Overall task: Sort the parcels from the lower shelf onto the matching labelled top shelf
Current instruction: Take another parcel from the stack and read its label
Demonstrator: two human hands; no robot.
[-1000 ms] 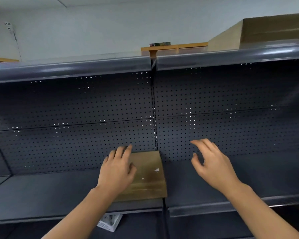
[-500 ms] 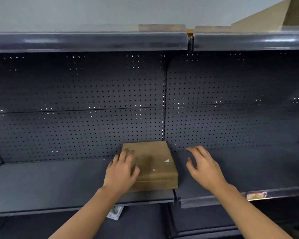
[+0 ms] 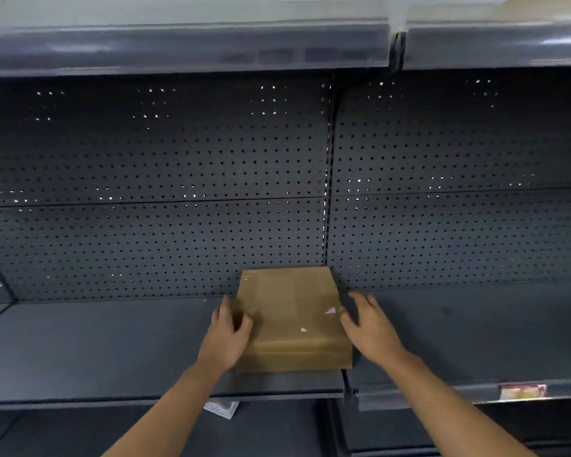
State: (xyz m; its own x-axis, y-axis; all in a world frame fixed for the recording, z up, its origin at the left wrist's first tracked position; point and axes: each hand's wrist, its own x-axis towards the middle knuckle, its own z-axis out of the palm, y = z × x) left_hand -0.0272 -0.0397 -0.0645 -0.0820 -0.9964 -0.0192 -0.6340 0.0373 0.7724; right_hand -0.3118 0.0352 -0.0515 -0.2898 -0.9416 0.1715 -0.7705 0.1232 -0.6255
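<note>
A flat brown cardboard parcel point(image 3: 290, 315) lies on the dark grey lower shelf point(image 3: 112, 351), against the pegboard back near the divider post. My left hand point(image 3: 226, 338) touches the parcel's left edge, thumb on its top and fingers curled at the side. Just off the parcel's right edge is my right hand point(image 3: 371, 328), fingers spread and holding nothing. The top shelf point(image 3: 185, 44) runs across the upper frame with a clear label strip along its front; its labels are too blurred to read.
A perforated dark back panel point(image 3: 165, 179) closes the bay behind the parcel. The right shelf section has a small reddish tag point(image 3: 523, 390) on its front rail. A white printed item point(image 3: 220, 409) lies on the shelf below. A tan box corner point(image 3: 538, 8) shows above the top shelf.
The view has tilted down and shifted left. My left hand slid from the parcel's top to its left edge; my right hand moved in toward its right edge.
</note>
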